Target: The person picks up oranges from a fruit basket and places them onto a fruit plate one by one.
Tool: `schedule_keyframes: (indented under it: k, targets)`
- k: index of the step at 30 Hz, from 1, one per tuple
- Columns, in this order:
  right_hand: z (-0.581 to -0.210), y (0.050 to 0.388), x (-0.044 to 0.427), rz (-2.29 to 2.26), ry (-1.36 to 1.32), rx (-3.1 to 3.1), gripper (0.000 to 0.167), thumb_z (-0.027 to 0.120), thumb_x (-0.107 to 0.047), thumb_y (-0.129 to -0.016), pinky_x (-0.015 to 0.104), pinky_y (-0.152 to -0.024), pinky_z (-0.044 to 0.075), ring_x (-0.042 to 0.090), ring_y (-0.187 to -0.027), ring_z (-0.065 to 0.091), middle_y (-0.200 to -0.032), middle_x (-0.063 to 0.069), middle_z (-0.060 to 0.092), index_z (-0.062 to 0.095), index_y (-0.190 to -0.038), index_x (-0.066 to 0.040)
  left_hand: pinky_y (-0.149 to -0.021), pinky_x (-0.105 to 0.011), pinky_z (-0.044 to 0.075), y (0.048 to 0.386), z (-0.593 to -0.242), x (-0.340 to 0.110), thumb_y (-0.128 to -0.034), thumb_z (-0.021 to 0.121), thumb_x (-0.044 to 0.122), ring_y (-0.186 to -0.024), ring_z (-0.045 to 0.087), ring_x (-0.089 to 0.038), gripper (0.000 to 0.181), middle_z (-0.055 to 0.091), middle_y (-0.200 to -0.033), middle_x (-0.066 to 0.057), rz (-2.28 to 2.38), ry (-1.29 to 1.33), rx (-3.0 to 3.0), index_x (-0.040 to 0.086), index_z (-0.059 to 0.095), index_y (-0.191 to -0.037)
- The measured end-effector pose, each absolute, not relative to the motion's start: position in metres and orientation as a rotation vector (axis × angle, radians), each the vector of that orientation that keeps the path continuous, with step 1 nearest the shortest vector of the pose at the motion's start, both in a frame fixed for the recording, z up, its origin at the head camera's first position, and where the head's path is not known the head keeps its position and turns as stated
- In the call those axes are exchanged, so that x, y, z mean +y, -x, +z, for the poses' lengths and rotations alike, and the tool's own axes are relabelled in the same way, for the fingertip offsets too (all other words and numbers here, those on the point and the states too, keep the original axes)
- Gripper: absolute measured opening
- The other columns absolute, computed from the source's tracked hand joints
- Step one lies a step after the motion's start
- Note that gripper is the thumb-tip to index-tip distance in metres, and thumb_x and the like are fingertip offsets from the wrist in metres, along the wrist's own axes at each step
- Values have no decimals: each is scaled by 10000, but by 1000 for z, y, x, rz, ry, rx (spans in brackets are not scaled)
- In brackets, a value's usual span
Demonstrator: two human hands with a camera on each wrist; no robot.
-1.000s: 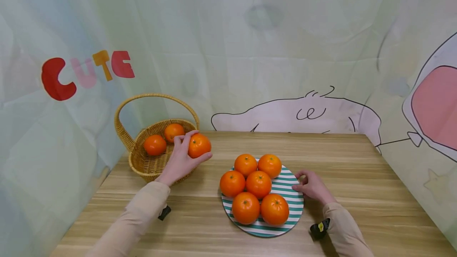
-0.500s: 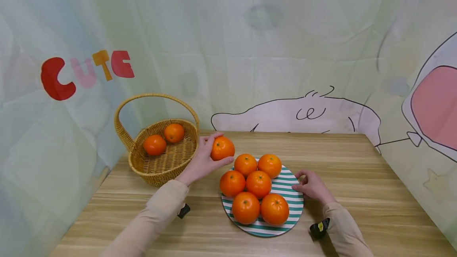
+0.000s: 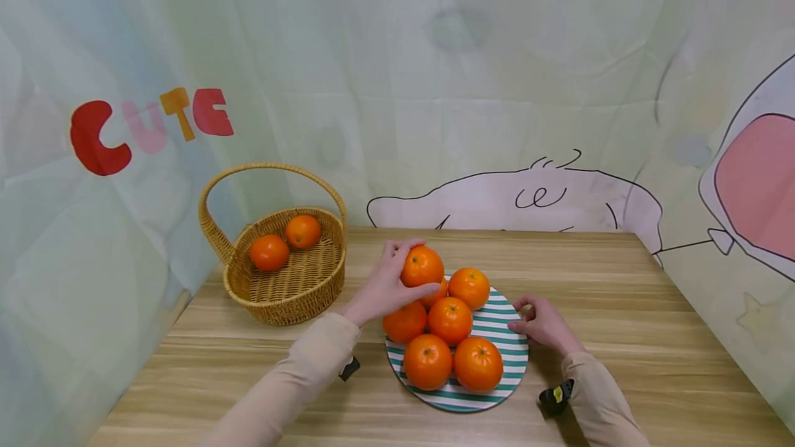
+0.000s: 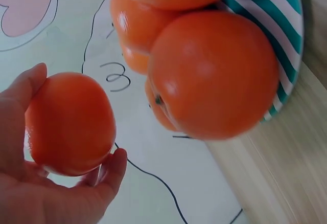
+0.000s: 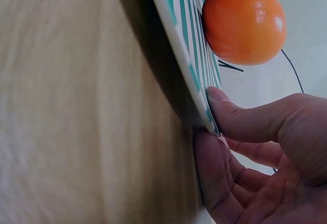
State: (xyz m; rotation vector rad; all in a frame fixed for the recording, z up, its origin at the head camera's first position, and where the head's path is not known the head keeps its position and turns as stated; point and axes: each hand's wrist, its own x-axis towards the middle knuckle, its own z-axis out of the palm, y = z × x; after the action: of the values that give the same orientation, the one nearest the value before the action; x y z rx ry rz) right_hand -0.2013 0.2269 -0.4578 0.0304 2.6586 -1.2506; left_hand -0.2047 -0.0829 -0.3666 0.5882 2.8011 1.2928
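My left hand (image 3: 386, 288) grips an orange (image 3: 422, 266) between thumb and fingers, above the far left part of a round plate. In the left wrist view the held orange (image 4: 71, 124) hangs apart from the others. The plate (image 3: 506, 350) has green and white stripes and bears several oranges (image 3: 478, 364), mostly on its left and near side. At the plate's right edge my right hand (image 3: 546, 326) pinches the rim. The right wrist view shows the thumb (image 5: 240, 116) on top of the rim and a finger beneath it. One orange under the left hand is partly hidden.
A wicker basket (image 3: 282, 312) with a tall arched handle stands at the back left, holding two oranges (image 3: 270, 252). The wooden table (image 3: 621, 295) meets a printed curtain (image 3: 397, 88) behind. A black wrist device (image 3: 555, 397) sits at the right sleeve.
My left hand has carried the orange rightward from the basket's right side to over the plate. The right hand, the plate and its oranges have stayed put.
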Motion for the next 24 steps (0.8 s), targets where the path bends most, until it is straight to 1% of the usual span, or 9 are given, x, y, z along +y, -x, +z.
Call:
schedule_keyframes:
  k: [6, 12, 17, 22, 24]
  targets:
    - [-458, 201, 227, -1243, -34, 2658, 358, 735, -80, -898, 282, -585, 509, 193, -665, 521, -793, 83, 528, 574, -1197, 35, -993, -506, 488, 203, -367, -68, -857, 767, 454, -1227, 465, -289, 765, 414, -1378, -100, 1208, -653, 2782, 277, 394, -1502]
    - [-459, 201, 227, -1245, -39, 2656, 347, 734, -72, -897, 285, -593, 510, 199, -682, 523, -804, 87, 526, 578, -1190, 27, -994, -506, 494, 202, -364, -51, -879, 741, 465, -1259, 438, -289, 755, 422, -1414, -105, 1138, -724, 2733, 264, 375, -1507]
    - [-460, 201, 228, -1258, -40, 2647, 354, 728, -68, -899, 285, -599, 513, 200, -690, 524, -811, 93, 532, 570, -1198, 37, -1003, -477, 498, 201, -362, -37, -886, 735, 457, -1272, 461, -278, 757, 423, -1463, -97, 1107, -753, 2677, 238, 372, -1513]
    - [-459, 202, 228, -1270, -39, 2645, 365, 736, -69, -893, 284, -599, 509, 203, -690, 518, -808, 94, 530, 573, -1202, 37, -1000, -440, 494, 199, -361, -24, -891, 718, 484, -1215, 529, -244, 759, 468, -1455, -74, 1000, -797, 2678, 243, 370, -1521]
    - [-460, 201, 229, -1275, -34, 2644, 369, 740, -72, -891, 285, -598, 505, 203, -691, 515, -807, 92, 527, 574, -1203, 34, -1018, -428, 490, 199, -361, -20, -891, 712, 504, -1204, 542, -229, 774, 482, -1458, -61, 953, -807, 2680, 242, 364, -1530]
